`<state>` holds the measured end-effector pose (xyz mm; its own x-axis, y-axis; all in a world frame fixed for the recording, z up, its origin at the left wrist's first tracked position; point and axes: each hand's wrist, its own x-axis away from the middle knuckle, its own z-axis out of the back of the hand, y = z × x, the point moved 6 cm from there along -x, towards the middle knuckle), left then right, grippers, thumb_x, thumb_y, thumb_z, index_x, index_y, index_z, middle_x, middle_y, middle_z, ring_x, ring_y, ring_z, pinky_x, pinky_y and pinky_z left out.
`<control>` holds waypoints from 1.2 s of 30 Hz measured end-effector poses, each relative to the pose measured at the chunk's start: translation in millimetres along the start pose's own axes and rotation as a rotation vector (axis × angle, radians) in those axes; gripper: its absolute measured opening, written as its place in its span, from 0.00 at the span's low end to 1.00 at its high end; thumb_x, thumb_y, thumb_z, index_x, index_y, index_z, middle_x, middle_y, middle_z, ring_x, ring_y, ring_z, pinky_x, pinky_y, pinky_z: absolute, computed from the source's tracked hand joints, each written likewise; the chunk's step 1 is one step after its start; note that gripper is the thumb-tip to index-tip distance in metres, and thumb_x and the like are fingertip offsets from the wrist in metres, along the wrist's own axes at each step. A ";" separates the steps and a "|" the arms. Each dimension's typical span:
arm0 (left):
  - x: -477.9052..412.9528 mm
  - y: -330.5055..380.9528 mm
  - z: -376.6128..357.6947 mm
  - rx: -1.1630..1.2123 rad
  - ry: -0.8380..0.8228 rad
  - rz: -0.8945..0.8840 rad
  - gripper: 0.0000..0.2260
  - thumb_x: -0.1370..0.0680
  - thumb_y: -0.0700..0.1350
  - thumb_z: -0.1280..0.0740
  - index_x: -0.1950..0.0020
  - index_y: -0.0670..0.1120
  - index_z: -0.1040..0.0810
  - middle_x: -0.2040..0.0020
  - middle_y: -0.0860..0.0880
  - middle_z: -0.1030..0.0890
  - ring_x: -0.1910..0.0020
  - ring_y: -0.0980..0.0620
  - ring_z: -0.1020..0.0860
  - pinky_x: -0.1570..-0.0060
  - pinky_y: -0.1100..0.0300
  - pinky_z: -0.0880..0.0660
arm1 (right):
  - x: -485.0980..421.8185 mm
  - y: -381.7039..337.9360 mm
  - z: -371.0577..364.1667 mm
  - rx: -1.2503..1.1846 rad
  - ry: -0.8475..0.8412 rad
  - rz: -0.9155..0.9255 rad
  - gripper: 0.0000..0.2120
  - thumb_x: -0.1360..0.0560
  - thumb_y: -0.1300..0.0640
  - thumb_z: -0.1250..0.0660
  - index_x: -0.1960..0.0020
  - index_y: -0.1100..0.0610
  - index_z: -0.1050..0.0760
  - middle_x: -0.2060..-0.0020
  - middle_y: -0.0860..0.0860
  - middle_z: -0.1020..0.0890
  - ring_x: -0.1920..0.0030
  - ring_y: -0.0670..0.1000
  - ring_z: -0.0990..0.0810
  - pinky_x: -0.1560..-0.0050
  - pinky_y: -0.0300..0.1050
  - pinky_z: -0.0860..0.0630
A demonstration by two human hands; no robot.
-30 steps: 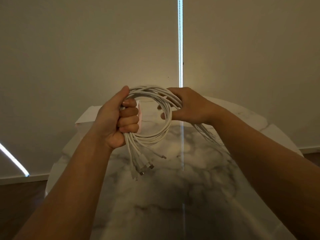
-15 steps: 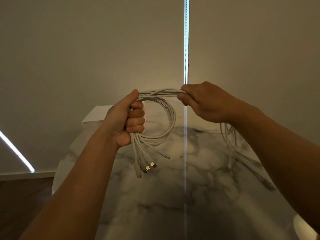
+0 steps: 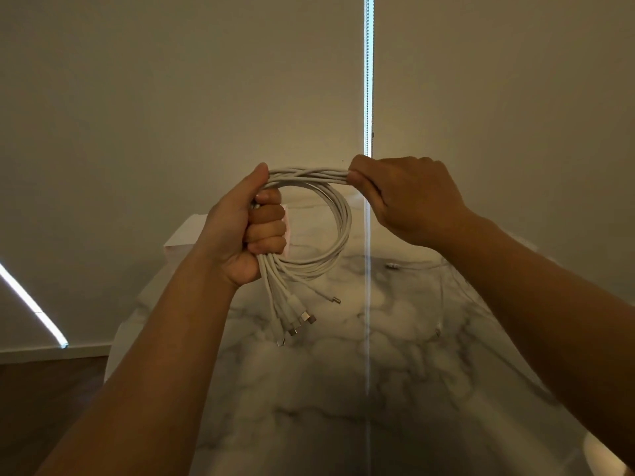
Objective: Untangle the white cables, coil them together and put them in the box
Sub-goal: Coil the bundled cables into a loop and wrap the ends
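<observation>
A bundle of white cables (image 3: 338, 221) forms a round coil held up above the marble table. My left hand (image 3: 245, 231) grips the coil's left side in a fist, with several plug ends (image 3: 295, 324) hanging below it. My right hand (image 3: 409, 199) grips the strands at the coil's top right, and the loose lengths run down behind my wrist to the table. One loose plug (image 3: 391, 266) lies on the marble. A white box (image 3: 185, 233) stands at the table's far left edge, partly hidden behind my left hand.
The round marble table (image 3: 326, 389) fills the lower view, with dark wooden floor (image 3: 44, 389) to its left. Pale blinds hang behind it, with a bright vertical gap (image 3: 368, 80) between them. A pale object (image 3: 599, 455) shows at the bottom right corner.
My right hand has moved up and to the right from the coil's inside to its top, pulling the strands straight between both hands. The loose lengths have shifted right on the table.
</observation>
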<state>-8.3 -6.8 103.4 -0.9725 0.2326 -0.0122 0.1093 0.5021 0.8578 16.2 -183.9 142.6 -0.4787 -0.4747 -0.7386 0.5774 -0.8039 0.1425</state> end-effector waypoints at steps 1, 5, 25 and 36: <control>0.1 2.6 0.3 0.010 0.002 -0.015 0.16 0.25 0.57 0.39 0.68 0.50 0.37 0.75 0.55 0.50 0.80 0.56 0.53 0.84 0.69 0.51 | 1.2 0.6 -5.9 -0.012 -0.026 0.001 0.21 0.18 0.43 0.57 0.48 0.53 0.30 0.70 0.48 0.28 0.75 0.53 0.31 0.70 0.41 0.40; -0.6 4.6 6.5 0.038 0.005 -0.033 0.18 0.23 0.57 0.40 0.70 0.50 0.35 0.81 0.56 0.43 0.81 0.56 0.52 0.84 0.69 0.51 | 22.5 0.2 -25.8 -0.035 -0.046 -0.005 0.18 0.17 0.46 0.55 0.45 0.56 0.32 0.69 0.48 0.29 0.77 0.52 0.32 0.74 0.41 0.37; 2.8 -1.1 13.7 0.073 0.020 -0.077 0.20 0.20 0.58 0.42 0.69 0.50 0.37 0.80 0.56 0.43 0.86 0.59 0.44 0.86 0.68 0.48 | 66.1 11.5 -71.9 0.025 -0.627 -0.370 0.08 0.17 0.56 0.44 0.46 0.60 0.30 0.57 0.54 0.28 0.60 0.55 0.25 0.66 0.43 0.34; 2.0 -13.6 3.8 0.101 -0.010 -0.054 0.20 0.20 0.58 0.43 0.69 0.50 0.36 0.80 0.56 0.43 0.86 0.59 0.43 0.85 0.69 0.48 | 70.1 -2.0 -91.8 -0.290 -0.557 -0.415 0.09 0.18 0.55 0.43 0.54 0.58 0.32 0.60 0.52 0.27 0.63 0.51 0.30 0.66 0.40 0.38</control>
<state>-10.9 -10.0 89.8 -0.9754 0.2113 -0.0627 0.0776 0.5954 0.7997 42.2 -182.6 30.0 -0.9141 -0.3266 -0.2405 0.3913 -0.8661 -0.3111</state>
